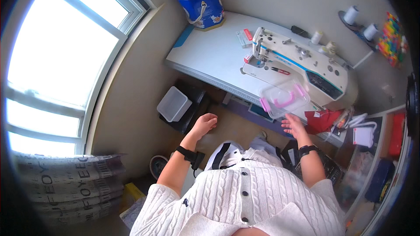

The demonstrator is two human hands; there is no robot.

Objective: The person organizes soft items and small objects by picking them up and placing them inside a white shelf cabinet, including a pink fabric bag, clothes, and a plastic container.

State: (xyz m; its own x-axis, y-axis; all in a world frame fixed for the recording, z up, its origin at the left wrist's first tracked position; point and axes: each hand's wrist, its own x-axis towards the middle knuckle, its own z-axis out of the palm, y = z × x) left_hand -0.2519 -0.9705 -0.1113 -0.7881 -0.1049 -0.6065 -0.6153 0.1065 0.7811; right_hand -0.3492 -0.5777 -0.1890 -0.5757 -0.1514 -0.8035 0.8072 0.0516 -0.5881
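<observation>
My left hand [204,126] hangs in front of the body with its fingers curled and nothing visible in them, right of a white plastic bin. My right hand [293,126] has its fingers apart and holds nothing; it is just below a clear plastic lid or box with pink clips [284,100]. That clear piece lies at the table's front edge, partly on the sewing machine's bed. The white Jack sewing machine [295,55] stands on the white table [210,52]. Red-handled thread snips [280,70] lie on the machine bed, and small boxes [244,38] are left of it.
A blue bag with rope handles [205,9] stands at the table's far left corner. The white plastic bin [174,104] rests on a black seat or box [197,105]. Red cloth [321,120] lies at the right. Thread cones [316,37] stand behind the machine, near a shelf unit [374,170].
</observation>
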